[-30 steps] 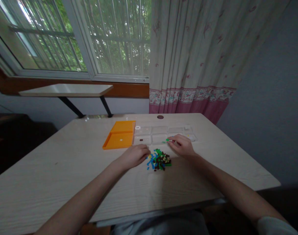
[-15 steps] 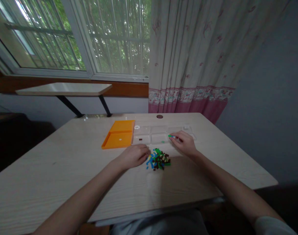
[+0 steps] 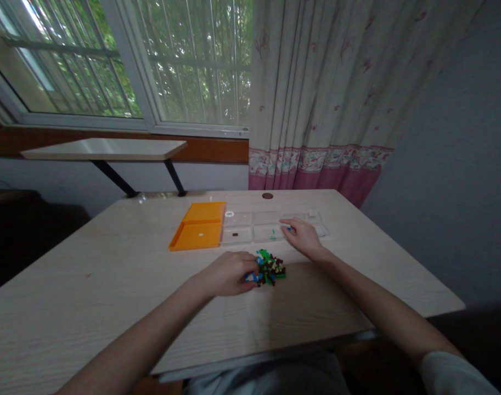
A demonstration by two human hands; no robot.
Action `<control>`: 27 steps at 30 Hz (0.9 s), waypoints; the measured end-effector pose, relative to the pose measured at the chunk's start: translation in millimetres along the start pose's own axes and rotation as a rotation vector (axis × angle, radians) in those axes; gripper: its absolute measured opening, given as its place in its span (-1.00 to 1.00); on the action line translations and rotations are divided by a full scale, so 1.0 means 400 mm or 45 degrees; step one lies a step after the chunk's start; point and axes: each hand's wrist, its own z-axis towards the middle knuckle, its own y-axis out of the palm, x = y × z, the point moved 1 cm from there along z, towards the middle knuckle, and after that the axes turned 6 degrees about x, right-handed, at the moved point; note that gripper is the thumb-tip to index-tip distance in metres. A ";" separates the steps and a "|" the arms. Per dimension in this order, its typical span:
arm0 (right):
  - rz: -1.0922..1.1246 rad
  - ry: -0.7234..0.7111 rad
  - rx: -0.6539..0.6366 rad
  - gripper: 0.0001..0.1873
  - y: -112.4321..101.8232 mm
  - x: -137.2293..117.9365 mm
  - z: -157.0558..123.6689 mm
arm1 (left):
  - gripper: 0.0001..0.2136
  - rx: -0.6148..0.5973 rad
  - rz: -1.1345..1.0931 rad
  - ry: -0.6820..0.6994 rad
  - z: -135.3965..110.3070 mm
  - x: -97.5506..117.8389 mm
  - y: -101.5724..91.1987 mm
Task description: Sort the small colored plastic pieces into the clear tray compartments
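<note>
Green bits (image 3: pixel 273 235) lie near your spread right hand (image 3: pixel 304 237); your left hand (image 3: pixel 230 272) touches the mixed pile (image 3: pixel 270 267), pinching or not I can't tell.

Your pile (image 3: pixel 271 268) is a loose heap of small green, blue, brown and cream pieces, its left edge partly hidden. Beyond it, your clear tray (image 3: pixel 262 232) lies flat, compartments facing up; near row: brown piece (image 3: pixel 235 235) leftmost, green pieces (image 3: pixel 273 238) next along.
</note>
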 end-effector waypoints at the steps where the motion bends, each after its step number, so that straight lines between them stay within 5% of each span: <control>1: 0.009 0.002 0.000 -0.75 -0.005 0.000 -0.002 | -0.86 -0.003 0.014 0.000 0.000 -0.001 0.001; 27: 0.190 -0.227 -0.146 -0.80 -0.003 -0.049 -0.047 | -0.88 0.059 0.155 -0.074 0.007 -0.006 0.015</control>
